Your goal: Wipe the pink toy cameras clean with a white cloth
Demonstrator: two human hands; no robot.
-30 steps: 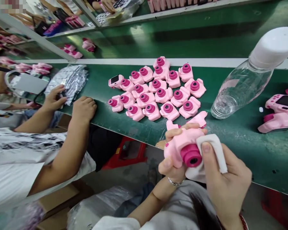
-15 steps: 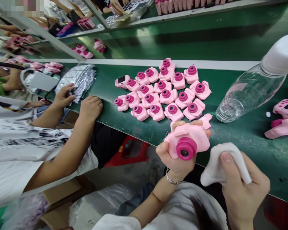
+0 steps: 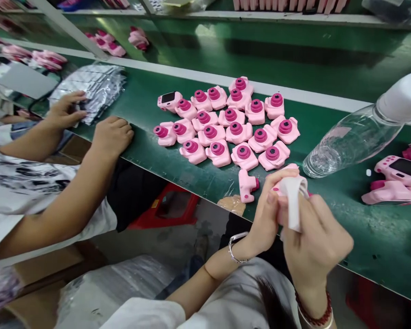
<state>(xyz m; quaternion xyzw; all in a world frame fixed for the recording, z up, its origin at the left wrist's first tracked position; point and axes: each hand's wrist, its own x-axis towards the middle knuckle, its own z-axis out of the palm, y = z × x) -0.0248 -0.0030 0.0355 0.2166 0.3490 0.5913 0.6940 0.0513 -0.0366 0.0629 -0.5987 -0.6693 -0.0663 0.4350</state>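
My left hand point(image 3: 267, 221) is closed around a pink toy camera, which is mostly hidden behind my fingers and a white cloth point(image 3: 293, 201). Pinched in my right hand point(image 3: 317, 237), the folded cloth lies against the camera. Just beyond my left hand, another pink toy camera point(image 3: 245, 186) stands near the table's front edge. Several more pink toy cameras point(image 3: 236, 130) with dark pink lenses sit in rows past it, mostly lens up. One at the far left of the group shows its black screen.
A clear plastic bottle point(image 3: 349, 137) with a white cap stands right of the cameras. More cameras point(image 3: 402, 169) lie at the right edge. On the left, a co-worker's hand point(image 3: 111, 137) rests on the green table point(image 3: 137, 109) near silvery plastic bags point(image 3: 96, 93).
My left hand has turned the camera so its lens no longer faces me. My right hand has brought the white cloth up and left onto it. The view has shifted slightly right.
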